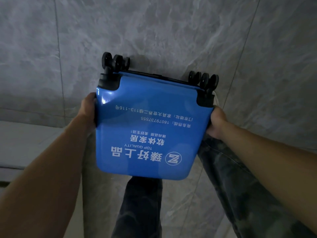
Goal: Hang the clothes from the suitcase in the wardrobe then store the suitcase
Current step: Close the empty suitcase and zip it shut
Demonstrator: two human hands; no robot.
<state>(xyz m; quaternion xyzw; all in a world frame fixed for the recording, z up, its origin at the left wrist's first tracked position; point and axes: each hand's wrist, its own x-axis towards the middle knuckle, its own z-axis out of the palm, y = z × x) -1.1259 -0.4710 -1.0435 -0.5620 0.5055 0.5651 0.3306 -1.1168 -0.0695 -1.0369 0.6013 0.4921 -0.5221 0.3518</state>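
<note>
2 hands, the left hand (88, 110) and right hand (217, 122), curl their fingers round opposite sides of 1 closed blue suitcase (151, 93) held over the grey tiled floor (171, 31), its upside-down white print reading "TOP QUALITY" and "18079737555".

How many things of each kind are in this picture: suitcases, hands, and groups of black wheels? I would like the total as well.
blue suitcase: 1
hands: 2 (left hand, right hand)
groups of black wheels: 2
Total: 5
</note>
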